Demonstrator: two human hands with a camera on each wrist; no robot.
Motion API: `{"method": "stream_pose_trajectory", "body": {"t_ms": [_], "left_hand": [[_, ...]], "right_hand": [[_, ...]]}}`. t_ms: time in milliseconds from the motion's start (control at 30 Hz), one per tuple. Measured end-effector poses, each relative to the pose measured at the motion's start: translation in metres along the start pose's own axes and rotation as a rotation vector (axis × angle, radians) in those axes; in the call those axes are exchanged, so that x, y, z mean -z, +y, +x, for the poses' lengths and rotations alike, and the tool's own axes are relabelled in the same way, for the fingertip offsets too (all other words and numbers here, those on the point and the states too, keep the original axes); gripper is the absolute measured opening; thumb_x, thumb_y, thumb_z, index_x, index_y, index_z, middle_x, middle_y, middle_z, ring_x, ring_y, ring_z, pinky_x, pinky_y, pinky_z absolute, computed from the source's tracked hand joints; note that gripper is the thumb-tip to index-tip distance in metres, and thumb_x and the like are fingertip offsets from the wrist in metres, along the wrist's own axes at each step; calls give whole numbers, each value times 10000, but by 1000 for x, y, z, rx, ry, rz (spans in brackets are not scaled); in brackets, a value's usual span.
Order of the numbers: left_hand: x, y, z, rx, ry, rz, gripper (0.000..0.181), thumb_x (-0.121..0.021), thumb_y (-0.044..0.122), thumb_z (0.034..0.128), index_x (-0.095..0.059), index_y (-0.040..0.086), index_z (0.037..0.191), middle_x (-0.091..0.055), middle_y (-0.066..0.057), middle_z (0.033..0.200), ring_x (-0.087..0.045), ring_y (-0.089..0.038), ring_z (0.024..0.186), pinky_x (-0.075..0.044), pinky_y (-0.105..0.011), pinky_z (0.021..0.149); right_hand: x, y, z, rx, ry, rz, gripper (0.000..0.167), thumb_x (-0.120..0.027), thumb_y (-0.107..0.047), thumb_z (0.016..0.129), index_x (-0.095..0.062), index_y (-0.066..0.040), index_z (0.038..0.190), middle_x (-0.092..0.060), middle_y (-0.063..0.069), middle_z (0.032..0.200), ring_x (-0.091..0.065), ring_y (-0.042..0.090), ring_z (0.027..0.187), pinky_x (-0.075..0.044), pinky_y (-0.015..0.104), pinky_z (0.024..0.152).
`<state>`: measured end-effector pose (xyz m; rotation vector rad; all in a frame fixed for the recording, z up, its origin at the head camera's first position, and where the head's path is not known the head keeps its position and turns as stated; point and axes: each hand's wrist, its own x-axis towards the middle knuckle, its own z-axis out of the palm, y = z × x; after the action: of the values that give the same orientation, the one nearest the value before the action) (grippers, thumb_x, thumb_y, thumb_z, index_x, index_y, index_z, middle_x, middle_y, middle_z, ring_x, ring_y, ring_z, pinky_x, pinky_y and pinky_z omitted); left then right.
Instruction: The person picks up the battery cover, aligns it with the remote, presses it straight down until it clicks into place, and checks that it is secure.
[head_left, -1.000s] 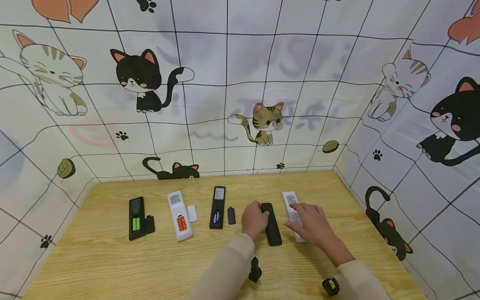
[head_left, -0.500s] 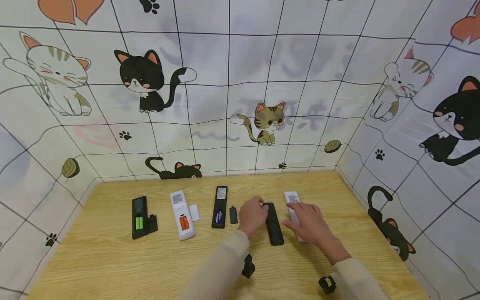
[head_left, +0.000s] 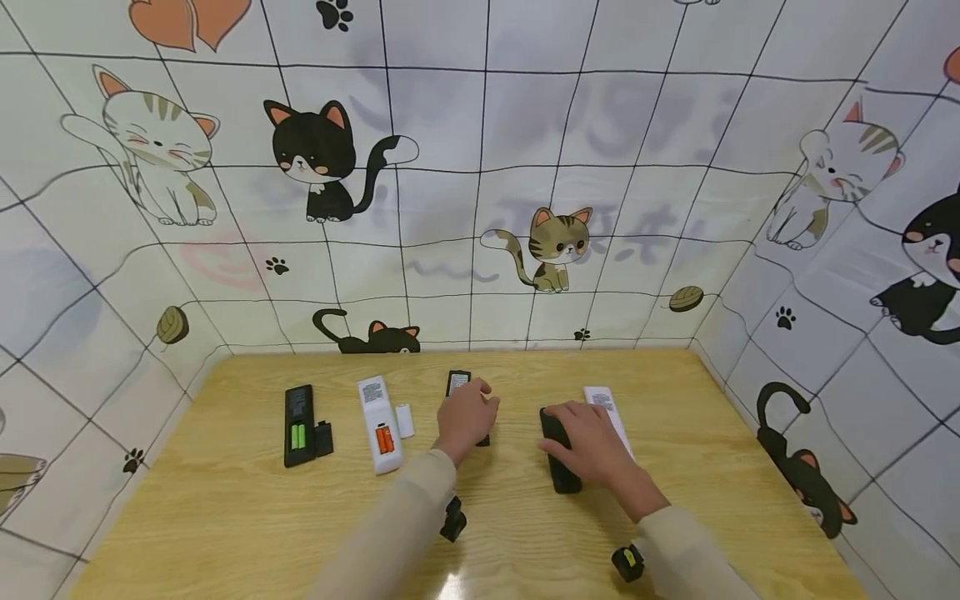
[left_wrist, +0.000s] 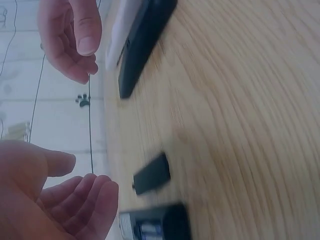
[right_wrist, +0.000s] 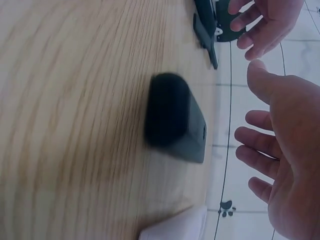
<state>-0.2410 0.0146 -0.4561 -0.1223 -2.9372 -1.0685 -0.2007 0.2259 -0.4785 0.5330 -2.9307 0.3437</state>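
Three remotes on the pale wooden table [head_left: 300, 517] stand open with batteries seated: a slim black plastic remote [head_left: 297, 402] with green cells [head_left: 297, 437], a long white plastic remote [head_left: 372, 408] with orange cells [head_left: 385, 440], and a narrow black plastic remote [head_left: 459, 379] with blue cells [left_wrist: 150, 230]; their small flat covers, black [head_left: 324, 438], white [head_left: 405, 421] and dark [left_wrist: 153, 175], lie just beside, judged still to be fitted; a rounded black remote [head_left: 567, 481] shows no open compartment; the rightmost white remote [head_left: 601, 397] is partly hidden, its compartment undetermined; the left hand [head_left: 465, 421] hovers near the dark cover, fingers loose, grasping nothing; the right hand [head_left: 588, 442], likewise released, hangs over the rounded remote
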Motion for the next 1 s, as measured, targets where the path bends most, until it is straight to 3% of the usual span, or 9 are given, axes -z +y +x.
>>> {"method": "stream_pose_trajectory", "body": {"t_ms": [233,533,800,1000], "left_hand": [[13,-24,2,35,31,11,253,-615,272,950,-690,110,1129,-747,-32,934,-647,-164,672,-462,-283,510],[27,-53,2,87,22,17,273,-611,332,947,-684,132,1117,-740,-30,976,-667,-172,770,-500,-317,607],[28,-65,5,107,15,32,324,-612,357,939,-668,117,1150,-749,-27,1010,-682,-197,837,-508,-334,635],[19,-67,8,67,9,133,337,-613,371,947,-659,124,1171,-719,-55,1004,-622,-178,718,-492,-340,583]], "right_hand": [[-10,-17,12,43,-12,-6,509,-670,-429,897,-575,-128,1296,-628,78,1245,-557,303,1202,-365,530,1066],[-16,-39,25,61,-76,-22,531,-665,-464,893,-562,-145,1304,-613,63,1267,-536,286,1229,-348,517,1081],[-23,-48,37,58,-112,-38,526,-640,-467,912,-555,-153,1324,-595,54,1297,-525,281,1245,-342,511,1095],[-28,-53,45,39,-125,-35,515,-634,-472,914,-563,-157,1315,-596,56,1297,-524,289,1250,-349,524,1089]]}}
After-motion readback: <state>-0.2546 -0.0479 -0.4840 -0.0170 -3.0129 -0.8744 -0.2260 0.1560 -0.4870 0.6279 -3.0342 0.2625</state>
